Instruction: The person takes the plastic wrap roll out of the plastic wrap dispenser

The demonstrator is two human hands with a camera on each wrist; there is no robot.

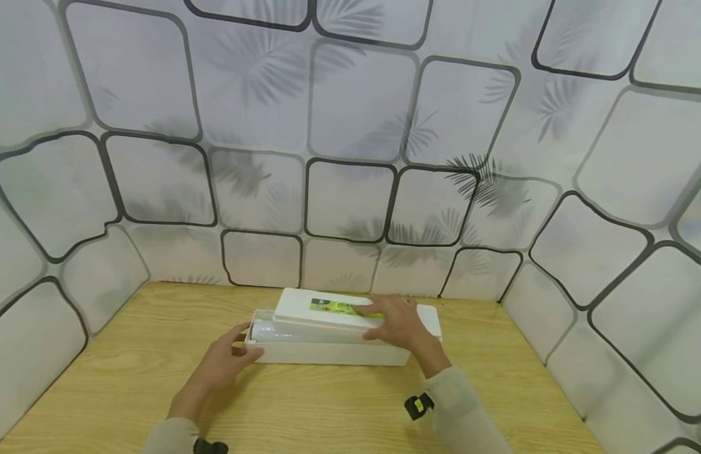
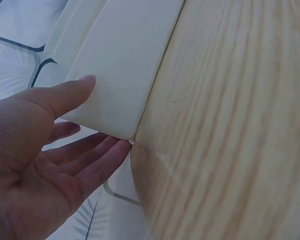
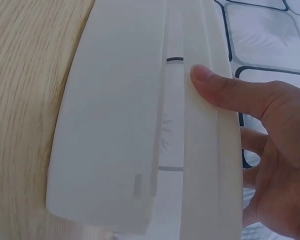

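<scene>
One lid (image 1: 322, 317), gripped by your right hand (image 1: 398, 325), sits unseated; beside your left hand (image 1: 225, 359), pinching the box (image 1: 333, 354), a roll (image 1: 267, 331) lies inside, partly uncovered.

Honestly I'd call my spot a snug little booth with a homey look, can't tell if it's in an actual house though. There's a yellowish wood-grain tabletop (image 1: 316, 403) in front of me and pale patterned walls (image 1: 259, 195) boxing it in at the back, left and right. They've got black and grey rounded squares (image 1: 350, 200) plus shadowy palm-type leaves (image 1: 270, 63), very home-decor. Lines go wavy on the left, so maybe loose cloth or paper? White box (image 1: 327, 354) I'm handling looks pretty household too.
</scene>
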